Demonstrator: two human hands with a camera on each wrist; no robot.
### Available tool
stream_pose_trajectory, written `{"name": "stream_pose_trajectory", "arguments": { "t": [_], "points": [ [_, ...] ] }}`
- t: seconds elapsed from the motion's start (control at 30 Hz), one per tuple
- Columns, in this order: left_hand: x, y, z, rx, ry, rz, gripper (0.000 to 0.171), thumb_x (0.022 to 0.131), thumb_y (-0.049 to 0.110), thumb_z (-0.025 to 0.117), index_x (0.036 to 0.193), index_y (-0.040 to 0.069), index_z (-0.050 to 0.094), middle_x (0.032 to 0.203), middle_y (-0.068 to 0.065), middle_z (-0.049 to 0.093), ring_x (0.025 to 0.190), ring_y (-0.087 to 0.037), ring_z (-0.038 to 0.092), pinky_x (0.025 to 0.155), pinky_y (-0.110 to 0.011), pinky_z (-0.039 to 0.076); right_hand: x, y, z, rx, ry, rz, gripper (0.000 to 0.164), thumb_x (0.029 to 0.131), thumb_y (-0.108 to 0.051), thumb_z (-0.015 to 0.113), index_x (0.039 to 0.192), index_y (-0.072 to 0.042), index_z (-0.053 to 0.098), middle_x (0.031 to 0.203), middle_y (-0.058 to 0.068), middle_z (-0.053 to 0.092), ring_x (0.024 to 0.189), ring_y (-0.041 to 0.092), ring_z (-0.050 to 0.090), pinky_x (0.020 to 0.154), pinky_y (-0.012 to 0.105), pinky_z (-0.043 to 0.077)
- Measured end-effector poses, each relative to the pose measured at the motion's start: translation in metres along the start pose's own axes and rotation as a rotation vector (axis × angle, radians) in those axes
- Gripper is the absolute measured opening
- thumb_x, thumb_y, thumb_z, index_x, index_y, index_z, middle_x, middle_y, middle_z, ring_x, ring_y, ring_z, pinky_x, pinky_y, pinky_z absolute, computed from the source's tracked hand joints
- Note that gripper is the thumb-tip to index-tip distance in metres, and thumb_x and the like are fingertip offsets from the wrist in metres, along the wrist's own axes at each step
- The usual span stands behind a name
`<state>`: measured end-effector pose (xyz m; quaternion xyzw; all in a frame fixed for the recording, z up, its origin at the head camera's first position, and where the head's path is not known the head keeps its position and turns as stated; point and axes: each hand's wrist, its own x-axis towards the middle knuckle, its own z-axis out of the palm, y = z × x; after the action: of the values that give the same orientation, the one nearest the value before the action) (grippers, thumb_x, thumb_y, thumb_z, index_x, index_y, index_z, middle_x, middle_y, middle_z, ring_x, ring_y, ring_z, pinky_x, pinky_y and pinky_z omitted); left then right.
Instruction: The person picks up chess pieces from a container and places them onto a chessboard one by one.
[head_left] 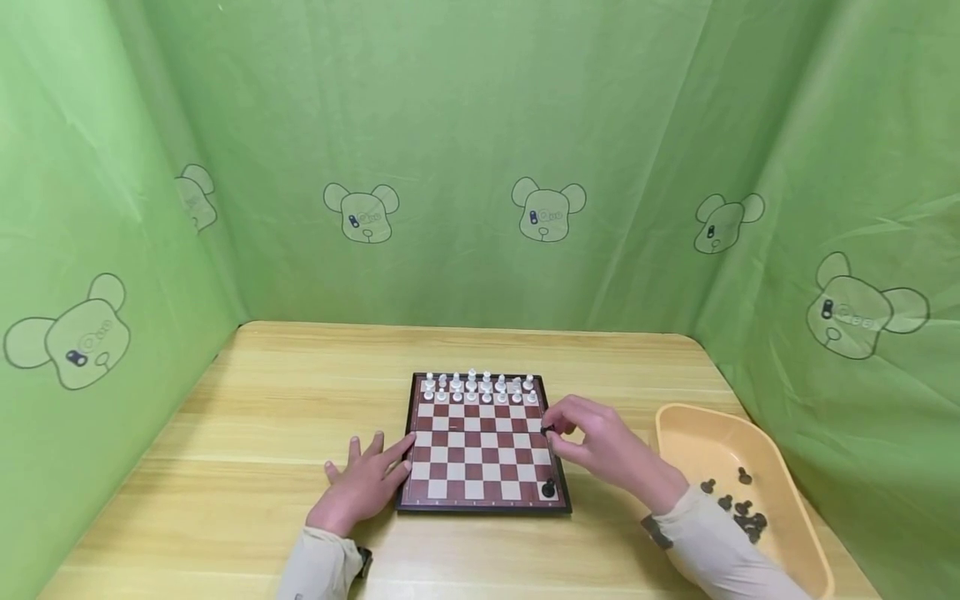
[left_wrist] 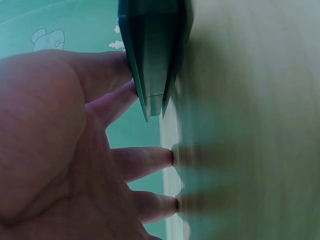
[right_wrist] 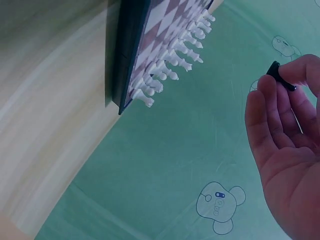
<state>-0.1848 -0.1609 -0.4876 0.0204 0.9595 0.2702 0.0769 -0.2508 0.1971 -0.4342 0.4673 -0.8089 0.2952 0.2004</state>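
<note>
My right hand (head_left: 600, 437) pinches a black chess piece (right_wrist: 281, 76) between thumb and fingers, above the right edge of the chessboard (head_left: 480, 454). Which kind of piece it is, I cannot tell. The left hand (head_left: 363, 487) lies at the board's left edge with fingers spread; in the left wrist view its thumb and a finger touch the board's side (left_wrist: 155, 55), while other fingertips rest on the table. White pieces (head_left: 472, 385) stand in two rows along the far side. A single black piece (head_left: 549, 488) stands on the near right corner square.
An orange tray (head_left: 798, 508) on the right holds several loose black pieces (head_left: 748, 523), beneath and beyond the right forearm. The wooden table (head_left: 300, 367) is walled by green cloth (head_left: 465, 275) on the left, back and right.
</note>
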Motion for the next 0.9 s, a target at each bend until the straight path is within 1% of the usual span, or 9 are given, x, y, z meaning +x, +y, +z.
{"name": "stream_pose_trajectory", "arguments": {
  "t": [0.2,0.37,0.57,0.77,0.9],
  "points": [
    [0.001,-0.001,0.002,-0.005,0.001,-0.002,0.05,0.11,0.039,0.047,0.159,0.03,0.044,0.164,-0.029,0.028,0.149,-0.063,0.009,0.103,-0.09,-0.003,-0.003,-0.003,0.004,0.018,-0.072,0.094,0.021,0.083,0.004,0.075,0.101,-0.005,0.069,0.094,-0.001,0.07,0.081,0.01,0.066,0.07,0.028,0.062],
    [0.001,-0.001,0.002,-0.002,0.001,-0.003,0.05,0.11,0.04,0.047,0.158,0.031,0.044,0.164,-0.028,0.028,0.149,-0.063,0.009,0.104,-0.09,-0.003,-0.005,-0.001,0.007,0.027,-0.11,0.124,0.019,0.084,0.004,0.074,0.1,-0.005,0.069,0.092,-0.001,0.07,0.081,0.01,0.066,0.07,0.03,0.062],
    [0.001,0.0,0.001,-0.005,0.001,-0.004,0.05,0.109,0.04,0.047,0.158,0.031,0.044,0.164,-0.028,0.029,0.149,-0.063,0.009,0.104,-0.09,-0.003,-0.007,0.001,0.009,0.031,-0.166,0.191,0.017,0.086,0.003,0.073,0.101,-0.004,0.071,0.094,-0.001,0.071,0.083,0.009,0.065,0.072,0.03,0.062],
    [0.001,0.0,0.0,-0.006,0.002,0.0,0.05,0.11,0.04,0.047,0.158,0.031,0.044,0.164,-0.029,0.029,0.149,-0.063,0.009,0.103,-0.09,-0.003,-0.008,0.002,0.01,0.009,-0.257,0.255,0.013,0.089,0.0,0.073,0.102,-0.003,0.073,0.093,-0.001,0.071,0.084,0.009,0.064,0.074,0.029,0.062],
    [0.0,0.001,-0.001,0.001,0.004,0.001,0.05,0.11,0.04,0.047,0.158,0.03,0.044,0.164,-0.029,0.029,0.148,-0.063,0.009,0.103,-0.091,-0.002,-0.009,0.003,0.011,0.01,-0.313,0.273,0.012,0.09,-0.001,0.074,0.101,-0.003,0.073,0.093,-0.001,0.071,0.084,0.01,0.065,0.076,0.03,0.062]
  ]
}}
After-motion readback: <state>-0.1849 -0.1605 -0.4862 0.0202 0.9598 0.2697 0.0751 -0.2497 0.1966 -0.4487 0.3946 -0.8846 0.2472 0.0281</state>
